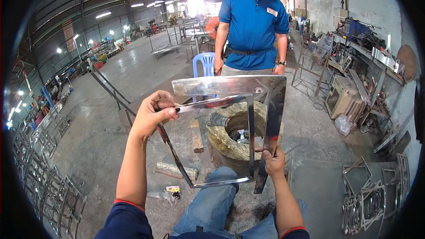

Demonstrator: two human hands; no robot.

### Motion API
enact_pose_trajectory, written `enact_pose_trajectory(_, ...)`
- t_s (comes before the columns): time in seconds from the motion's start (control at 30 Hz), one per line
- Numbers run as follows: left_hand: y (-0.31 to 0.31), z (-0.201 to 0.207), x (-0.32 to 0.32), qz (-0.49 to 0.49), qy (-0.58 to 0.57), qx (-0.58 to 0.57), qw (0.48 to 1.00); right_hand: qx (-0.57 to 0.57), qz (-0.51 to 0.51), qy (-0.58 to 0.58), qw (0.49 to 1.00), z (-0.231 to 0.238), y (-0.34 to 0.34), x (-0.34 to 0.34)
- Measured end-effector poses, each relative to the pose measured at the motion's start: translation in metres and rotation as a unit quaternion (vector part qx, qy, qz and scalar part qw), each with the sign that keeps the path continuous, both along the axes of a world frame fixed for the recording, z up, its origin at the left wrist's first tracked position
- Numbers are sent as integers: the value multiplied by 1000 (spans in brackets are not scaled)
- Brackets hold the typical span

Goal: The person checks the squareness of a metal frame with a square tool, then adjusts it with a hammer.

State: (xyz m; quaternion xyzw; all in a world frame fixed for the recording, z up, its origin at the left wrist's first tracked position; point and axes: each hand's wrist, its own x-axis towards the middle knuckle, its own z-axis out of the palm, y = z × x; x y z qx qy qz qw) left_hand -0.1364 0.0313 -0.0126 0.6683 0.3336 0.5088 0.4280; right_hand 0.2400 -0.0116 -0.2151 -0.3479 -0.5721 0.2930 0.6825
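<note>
My left hand [155, 115] pinches the upper left corner of a thin, shiny rectangular metal frame [251, 128], which hangs tilted above my knee. In my right hand [275, 163] is the upright leg of an L-shaped piece of wide, polished flat metal bar [221, 86]. Its top arm reaches left above the frame, and the frame's right side lies close beside the upright leg. Whether my right fingers also touch the frame, I cannot tell. Below is a thick round tub [221, 144] with rough walls and small scraps inside; a dark grey cloth [217, 120] lies on its rim.
Facing me beyond the tub stands a person [253, 26] in a blue shirt, near a blue plastic chair [204, 62]. A wooden block [196, 136] lies on the floor. Metal frames [367, 201] are piled at right, more [40, 190] at left. A cluttered workbench [376, 57] lines the right wall.
</note>
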Motion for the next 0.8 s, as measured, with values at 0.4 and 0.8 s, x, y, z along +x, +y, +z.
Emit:
enact_pose_trajectory(0.4, 5, 2, 20, 36, -33, -50, 998, -40, 16, -51, 998, -17, 1, 3)
enact_pose_trajectory(0.8, 36, -16, 24, 40, -40, -69, 996, -66, 23, -80, 994, -16, -1, 3)
